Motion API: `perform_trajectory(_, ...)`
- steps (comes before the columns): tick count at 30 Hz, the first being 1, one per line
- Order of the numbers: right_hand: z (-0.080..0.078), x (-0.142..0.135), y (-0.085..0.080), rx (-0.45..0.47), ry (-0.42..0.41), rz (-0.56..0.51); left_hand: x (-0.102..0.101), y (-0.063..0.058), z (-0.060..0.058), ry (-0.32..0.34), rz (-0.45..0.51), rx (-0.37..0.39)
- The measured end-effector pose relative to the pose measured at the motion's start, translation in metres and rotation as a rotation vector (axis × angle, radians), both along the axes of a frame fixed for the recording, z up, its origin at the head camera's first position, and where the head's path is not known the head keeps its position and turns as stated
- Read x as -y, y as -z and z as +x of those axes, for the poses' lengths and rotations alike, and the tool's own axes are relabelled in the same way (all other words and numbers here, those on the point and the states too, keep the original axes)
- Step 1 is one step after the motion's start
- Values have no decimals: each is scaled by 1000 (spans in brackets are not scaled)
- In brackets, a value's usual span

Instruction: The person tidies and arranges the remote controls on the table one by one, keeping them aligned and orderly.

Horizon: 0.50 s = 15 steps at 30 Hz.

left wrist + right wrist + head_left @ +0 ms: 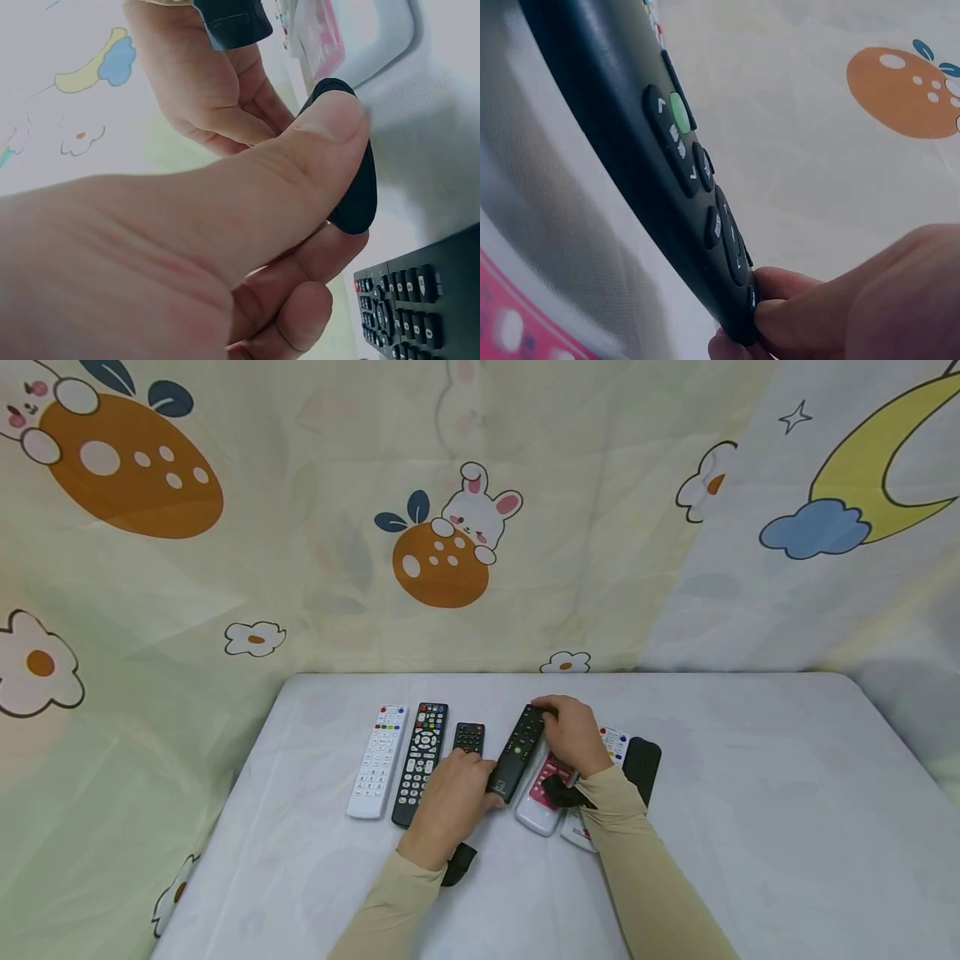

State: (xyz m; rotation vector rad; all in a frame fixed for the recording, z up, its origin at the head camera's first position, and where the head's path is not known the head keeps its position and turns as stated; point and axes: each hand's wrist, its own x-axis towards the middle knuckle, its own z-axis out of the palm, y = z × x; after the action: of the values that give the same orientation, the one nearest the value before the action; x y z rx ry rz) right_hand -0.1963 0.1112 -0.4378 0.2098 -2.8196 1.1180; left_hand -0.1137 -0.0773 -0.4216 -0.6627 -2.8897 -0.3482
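Note:
A black remote control [517, 752] with a green button [679, 112] is held slantwise by both hands, one at each end. At its near end, my left hand [457, 797] pinches it, the thumb [330, 120] on top and fingers curled below in the left wrist view. My right hand [576, 735] pinches the far end between thumb and fingertips, as the right wrist view shows. Close below the right hand lies a white remote with a pink button panel [537, 814]. A small black remote [469, 737] is partly hidden behind the left hand.
Left of the hands lie a long white remote [377, 764] and a long black remote [425, 739]. Another white remote [615, 743] is partly covered by the right wrist, beside a plain black slab-shaped item [642, 764]. A printed curtain [337, 527] hangs behind the white table [787, 827].

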Motion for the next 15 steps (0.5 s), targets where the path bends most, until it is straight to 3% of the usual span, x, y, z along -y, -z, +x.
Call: perform_trajectory(15,3,7,-1,-93,-36,-27,-4,-4,9,-33,32,-11)
